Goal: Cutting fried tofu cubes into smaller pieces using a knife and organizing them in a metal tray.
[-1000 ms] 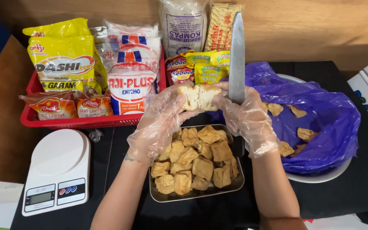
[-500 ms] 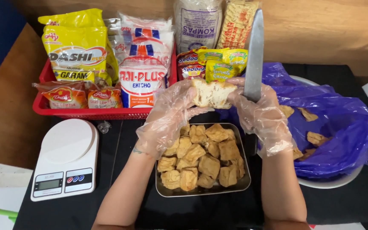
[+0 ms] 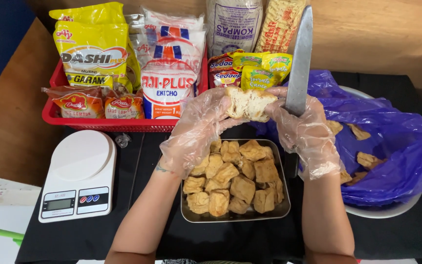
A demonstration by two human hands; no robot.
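Note:
Both my hands wear clear plastic gloves and together hold a piece of fried tofu (image 3: pixel 248 103) split open, above a metal tray (image 3: pixel 187 218). My left hand (image 3: pixel 199 128) grips its left side. My right hand (image 3: pixel 303 132) pinches its right side and also clasps a large knife (image 3: pixel 301 63), blade pointing up. The tray below holds several golden tofu pieces (image 3: pixel 235 181).
A red basket (image 3: pixel 54 117) of seasoning packets and noodle bags stands at the back. A white kitchen scale (image 3: pixel 78 176) sits at the left. At the right, a white bowl (image 3: pixel 382 211) lined with a purple plastic bag (image 3: pixel 396 146) holds more tofu pieces.
The hands have stayed on the tofu piece, pulling it open wider. The view has shifted so everything sits slightly lower in the frame.

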